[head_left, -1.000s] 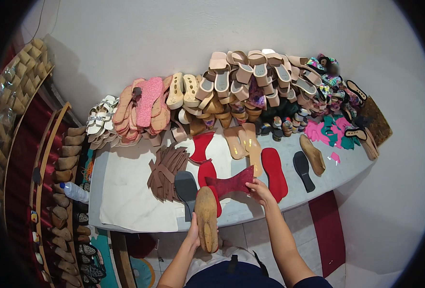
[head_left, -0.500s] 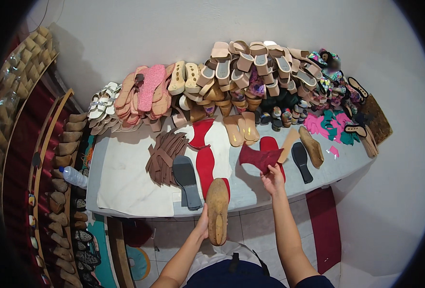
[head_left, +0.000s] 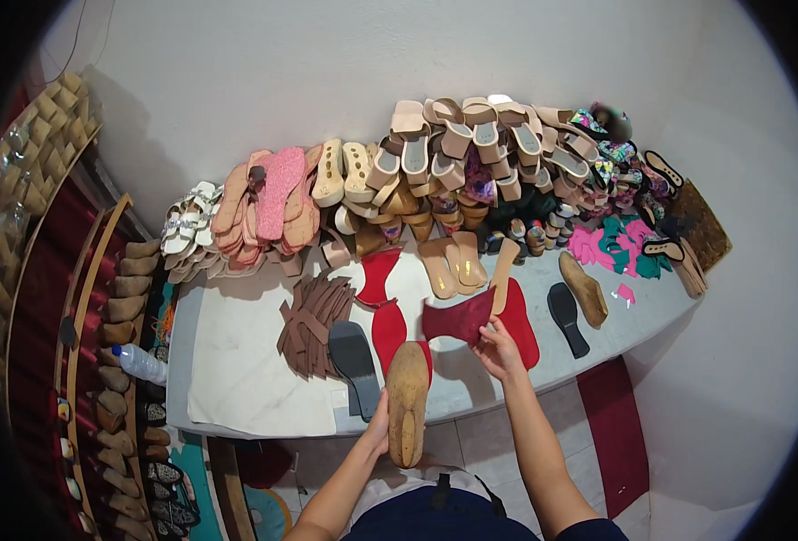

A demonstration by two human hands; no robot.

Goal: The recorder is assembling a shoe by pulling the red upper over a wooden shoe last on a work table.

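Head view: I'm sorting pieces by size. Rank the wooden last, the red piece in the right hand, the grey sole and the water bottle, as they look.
1. Wooden last, though it is held nearer the camera.
2. Grey sole, close to the last.
3. Red piece, partly folded, so unsure.
4. Water bottle.

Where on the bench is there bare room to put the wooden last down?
The widest bare patch is the white sheet at the bench's left, bordered by the brown strap pile and grey sole. A smaller gap lies between the red cut piece and black sole. The back row of sandals is crowded. The left hand holds the last.
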